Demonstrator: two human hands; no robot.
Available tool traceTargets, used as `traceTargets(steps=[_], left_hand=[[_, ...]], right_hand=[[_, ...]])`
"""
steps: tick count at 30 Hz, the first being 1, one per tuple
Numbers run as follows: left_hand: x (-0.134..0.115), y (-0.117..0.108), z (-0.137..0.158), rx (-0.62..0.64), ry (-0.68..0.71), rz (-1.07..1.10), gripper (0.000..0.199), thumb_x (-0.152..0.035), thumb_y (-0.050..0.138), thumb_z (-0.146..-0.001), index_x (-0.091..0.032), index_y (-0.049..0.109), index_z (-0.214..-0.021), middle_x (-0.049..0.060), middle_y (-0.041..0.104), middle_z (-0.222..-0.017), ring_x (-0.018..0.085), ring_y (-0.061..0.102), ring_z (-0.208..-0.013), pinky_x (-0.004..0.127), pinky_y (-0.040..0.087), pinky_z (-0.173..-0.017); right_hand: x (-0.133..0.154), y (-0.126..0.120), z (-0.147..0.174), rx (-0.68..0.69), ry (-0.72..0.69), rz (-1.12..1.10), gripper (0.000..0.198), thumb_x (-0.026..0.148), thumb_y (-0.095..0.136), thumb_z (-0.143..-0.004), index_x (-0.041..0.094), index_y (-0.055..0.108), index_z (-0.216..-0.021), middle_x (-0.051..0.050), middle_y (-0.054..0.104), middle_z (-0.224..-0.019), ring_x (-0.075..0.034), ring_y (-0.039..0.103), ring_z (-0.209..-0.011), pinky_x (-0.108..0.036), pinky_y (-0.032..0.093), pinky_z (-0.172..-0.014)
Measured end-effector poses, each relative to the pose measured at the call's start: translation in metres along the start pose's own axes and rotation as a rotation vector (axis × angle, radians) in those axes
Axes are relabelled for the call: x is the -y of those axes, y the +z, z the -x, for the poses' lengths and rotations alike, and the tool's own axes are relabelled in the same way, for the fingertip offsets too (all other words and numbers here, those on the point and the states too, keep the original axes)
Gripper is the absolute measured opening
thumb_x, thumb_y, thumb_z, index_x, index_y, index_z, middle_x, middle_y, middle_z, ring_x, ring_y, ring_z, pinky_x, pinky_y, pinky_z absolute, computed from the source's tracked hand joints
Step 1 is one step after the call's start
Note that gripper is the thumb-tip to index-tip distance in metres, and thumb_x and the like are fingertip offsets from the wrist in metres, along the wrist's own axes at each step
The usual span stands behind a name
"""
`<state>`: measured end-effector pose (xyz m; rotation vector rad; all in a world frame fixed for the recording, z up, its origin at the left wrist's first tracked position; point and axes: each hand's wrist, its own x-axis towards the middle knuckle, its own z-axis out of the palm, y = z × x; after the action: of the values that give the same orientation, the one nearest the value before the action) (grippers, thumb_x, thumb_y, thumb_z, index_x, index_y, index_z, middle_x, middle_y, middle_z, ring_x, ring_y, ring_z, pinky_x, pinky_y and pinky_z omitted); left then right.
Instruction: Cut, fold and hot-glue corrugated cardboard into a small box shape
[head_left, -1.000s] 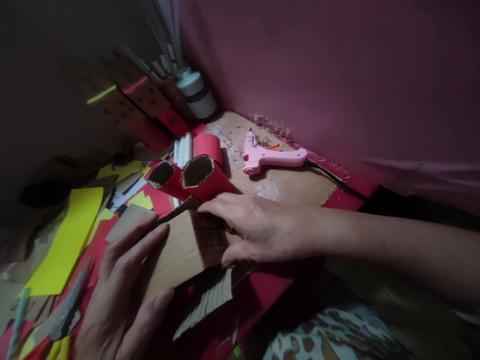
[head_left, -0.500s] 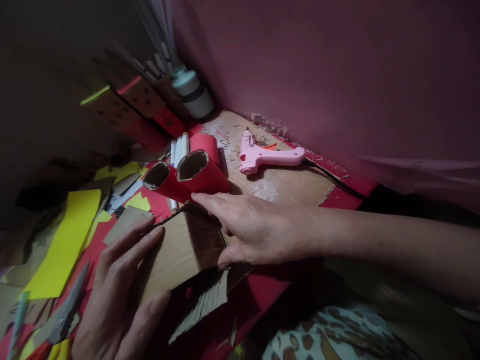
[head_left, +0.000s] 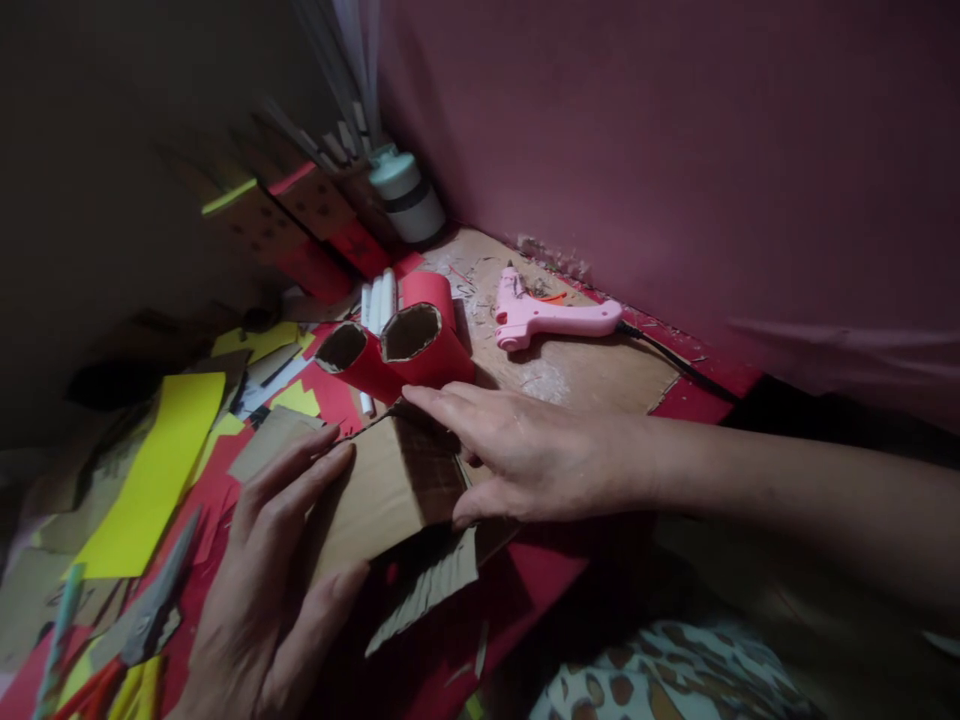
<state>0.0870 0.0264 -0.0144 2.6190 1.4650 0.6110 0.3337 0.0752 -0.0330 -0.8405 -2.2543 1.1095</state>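
Observation:
A folded brown cardboard box [head_left: 367, 480] sits between my two hands near the table's front. My left hand [head_left: 277, 560] holds its left side, fingers along the far left edge and thumb at the near edge. Against the right side my right hand [head_left: 517, 450] is closed, thumb at the near corner and forefinger stretched to the far one. Just beyond the box stand red-covered cardboard tubes [head_left: 435, 345], two of them showing open tops. A ragged corrugated flap [head_left: 427, 590] sticks out below the box; its inside is in shadow.
A pink glue gun [head_left: 555, 318] lies behind my right hand, its cord [head_left: 682, 365] running right. Scissors [head_left: 161, 590], yellow paper [head_left: 154, 475] and scraps cover the left side. White sticks [head_left: 379, 300], a white jar [head_left: 409, 195] and decorated cardboard holders [head_left: 259, 220] stand further back.
The view has shifted slightly, so everything appears a little further right. Both hands keep their places on the cardboard box.

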Motion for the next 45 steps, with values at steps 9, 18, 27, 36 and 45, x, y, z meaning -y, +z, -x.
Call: traceTargets(steps=[9, 18, 27, 36, 45], left_hand=[[0.0, 0.002, 0.002, -0.007, 0.01, -0.02, 0.051, -0.033, 0.047, -0.088, -0.03, 0.041, -0.139, 0.005, 0.043, -0.144, 0.027, 0.04, -0.134, 0.042, 0.039, -0.106], [-0.008, -0.002, 0.0, 0.021, -0.031, 0.002, 0.048, -0.031, 0.047, -0.091, -0.028, 0.041, -0.138, 0.007, 0.042, -0.143, 0.026, 0.04, -0.134, 0.041, 0.042, -0.106], [-0.006, 0.002, 0.005, 0.096, -0.033, 0.067, 0.06, -0.054, 0.036, -0.091, -0.031, 0.029, -0.146, 0.01, 0.03, -0.151, 0.036, 0.03, -0.14, 0.055, 0.037, -0.108], [-0.016, -0.01, 0.001, 0.271, -0.098, -0.022, 0.097, -0.074, 0.054, -0.073, -0.031, 0.012, -0.149, 0.013, 0.015, -0.157, 0.043, 0.024, -0.141, 0.061, 0.044, -0.1], [-0.02, -0.008, 0.001, 0.252, -0.086, -0.081, 0.072, -0.047, 0.051, -0.088, -0.029, 0.014, -0.148, 0.009, 0.017, -0.156, 0.035, 0.027, -0.141, 0.049, 0.052, -0.096]], right_hand=[[-0.004, 0.003, 0.002, -0.065, -0.02, -0.054, 0.07, 0.025, 0.072, -0.074, 0.016, 0.04, -0.135, -0.01, 0.046, -0.115, -0.022, 0.051, -0.1, -0.037, 0.05, -0.084], [-0.004, 0.008, 0.001, -0.1, -0.068, -0.177, 0.087, 0.014, 0.071, -0.074, 0.016, 0.023, -0.147, -0.014, 0.044, -0.138, -0.024, 0.047, -0.121, -0.039, 0.047, -0.095], [-0.006, 0.007, 0.002, -0.089, -0.118, -0.156, 0.079, 0.015, 0.067, -0.076, 0.01, 0.028, -0.145, -0.014, 0.047, -0.135, -0.022, 0.048, -0.118, -0.036, 0.048, -0.094], [-0.005, 0.007, 0.001, -0.094, -0.115, -0.132, 0.079, 0.013, 0.067, -0.074, 0.016, 0.03, -0.144, -0.013, 0.048, -0.132, -0.023, 0.051, -0.116, -0.04, 0.045, -0.097], [0.002, -0.003, 0.006, 0.089, -0.02, -0.052, 0.095, 0.015, 0.063, -0.074, 0.014, 0.01, -0.152, -0.014, 0.043, -0.131, -0.025, 0.048, -0.117, -0.04, 0.044, -0.099]])
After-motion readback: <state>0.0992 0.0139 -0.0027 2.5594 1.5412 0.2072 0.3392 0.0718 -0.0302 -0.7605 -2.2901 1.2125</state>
